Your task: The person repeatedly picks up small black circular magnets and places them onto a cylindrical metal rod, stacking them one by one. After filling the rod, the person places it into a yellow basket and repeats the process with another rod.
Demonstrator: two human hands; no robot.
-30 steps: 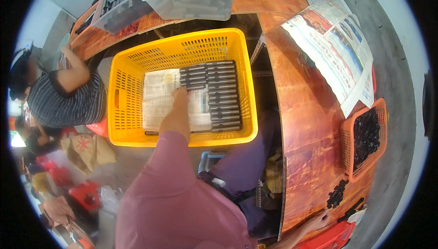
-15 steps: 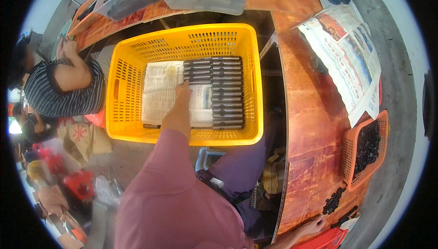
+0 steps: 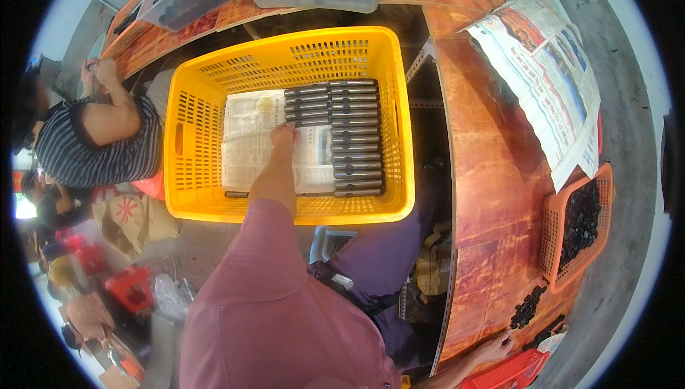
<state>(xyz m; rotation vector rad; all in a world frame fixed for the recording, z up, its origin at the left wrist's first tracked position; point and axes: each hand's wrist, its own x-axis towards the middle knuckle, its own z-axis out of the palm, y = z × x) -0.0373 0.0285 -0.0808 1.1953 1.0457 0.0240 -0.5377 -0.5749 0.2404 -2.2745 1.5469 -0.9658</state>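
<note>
The upper body is covered by a plain, dusty-mauve shirt [image 3: 285,332] of smooth fabric. The left sleeve [image 3: 267,250] matches the shirt in colour, is wide in cut, and ends in a straight hem above a bare forearm; a thin seam line joins it to the shirt. The left hand [image 3: 284,134] and right hand [image 3: 496,347] are ungloved. Beside the shirt, on its right, are dark purple trousers [image 3: 382,252]. Between shirt and trousers runs a dark strap [image 3: 371,306] bearing a small, pale, oblong piece [image 3: 342,281], its kind indistinct.
</note>
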